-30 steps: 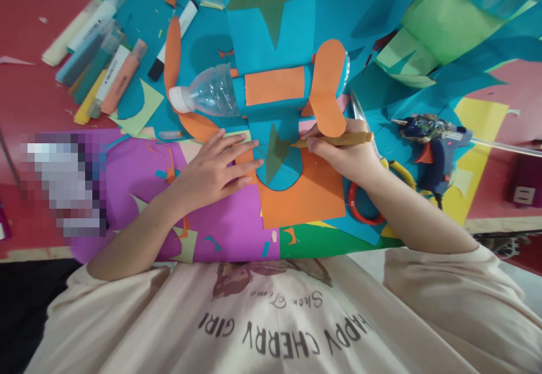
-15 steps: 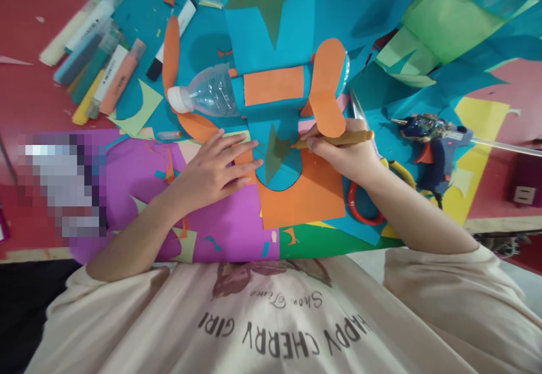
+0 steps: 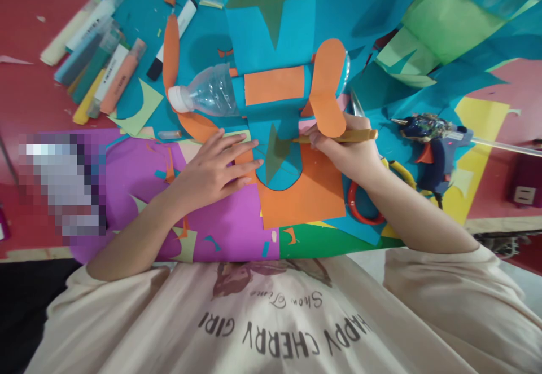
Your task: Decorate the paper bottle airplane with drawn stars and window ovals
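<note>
My right hand point(image 3: 353, 148) grips a brownish-yellow marker point(image 3: 359, 136), its tip pointing left beside a dark green star point(image 3: 277, 151) on a blue wing point(image 3: 288, 179) with a rounded end. My left hand point(image 3: 226, 162) lies flat with fingers spread, its fingertips at the wing's left edge. The wing extends from a clear plastic bottle point(image 3: 212, 89) wrapped in blue and orange paper, like a model plane. An orange paper propeller point(image 3: 171, 52) sits at the white cap, and an orange tail piece point(image 3: 329, 75) at the other end. Orange paper point(image 3: 300, 210) lies under the wing.
Several markers point(image 3: 99, 58) lie at the upper left, above a pixelated object point(image 3: 63, 185). Scissors with red and yellow handles point(image 3: 366, 207) are partly under my right forearm. A blue glue gun point(image 3: 438, 154) rests at the right. Paper scraps are scattered over the purple sheet point(image 3: 237, 221).
My right hand and the marker have shifted slightly to the right, drawing the tip back from the star. My left hand and the bottle plane look unmoved.
</note>
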{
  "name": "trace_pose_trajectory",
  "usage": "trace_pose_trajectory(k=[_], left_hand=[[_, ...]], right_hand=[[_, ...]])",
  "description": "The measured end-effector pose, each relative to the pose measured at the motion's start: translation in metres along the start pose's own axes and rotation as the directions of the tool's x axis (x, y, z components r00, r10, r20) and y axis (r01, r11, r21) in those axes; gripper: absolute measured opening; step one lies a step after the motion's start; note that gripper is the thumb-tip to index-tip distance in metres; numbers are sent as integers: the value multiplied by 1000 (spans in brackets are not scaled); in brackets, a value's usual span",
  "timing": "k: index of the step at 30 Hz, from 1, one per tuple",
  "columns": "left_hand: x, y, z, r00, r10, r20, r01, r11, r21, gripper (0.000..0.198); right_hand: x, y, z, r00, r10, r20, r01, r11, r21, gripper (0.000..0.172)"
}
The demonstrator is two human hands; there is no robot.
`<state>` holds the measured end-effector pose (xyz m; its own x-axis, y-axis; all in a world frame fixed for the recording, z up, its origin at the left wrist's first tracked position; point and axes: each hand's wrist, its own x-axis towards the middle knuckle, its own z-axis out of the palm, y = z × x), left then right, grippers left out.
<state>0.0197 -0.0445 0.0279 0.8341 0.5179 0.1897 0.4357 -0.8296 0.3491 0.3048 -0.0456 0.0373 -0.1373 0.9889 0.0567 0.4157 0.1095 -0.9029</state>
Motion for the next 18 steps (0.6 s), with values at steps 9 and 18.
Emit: trace_pose_trajectory(k=[9,18], left_hand=[[0,0,0,1000,7,-3,-7,1000,7,30],[0,0,2,1000,-5,-6,5,1000,1,31]], right_hand=[[-3,-7,3,999,-2,36,3,1000,-29,19],[0,-1,1,1000,5,19,-5,1000,4,11]])
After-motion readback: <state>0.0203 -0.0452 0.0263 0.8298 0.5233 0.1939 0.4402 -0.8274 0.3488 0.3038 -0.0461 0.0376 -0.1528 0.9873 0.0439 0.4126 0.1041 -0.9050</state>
